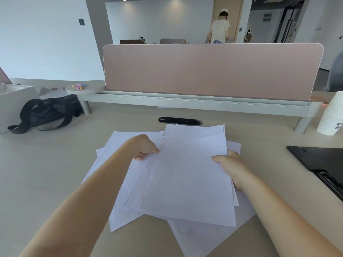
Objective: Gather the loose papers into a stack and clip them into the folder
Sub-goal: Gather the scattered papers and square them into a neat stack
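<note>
Several loose white papers (181, 179) lie fanned and overlapping on the beige desk in front of me. My left hand (144, 146) pinches the left edge of the upper sheets, thumb on top. My right hand (230, 167) grips their right edge, thumb on top and fingers underneath. Other sheets stick out below, at the left and the near right. The black folder (323, 162) lies open at the right edge of the desk, its metal clip (328, 179) near the front.
A pink divider panel (209, 71) stands across the back of the desk, with a black cable slot (179, 121) before it. A stack of white paper cups (333, 115) is at the far right. A black bag (46, 112) lies far left. A person stands in the background.
</note>
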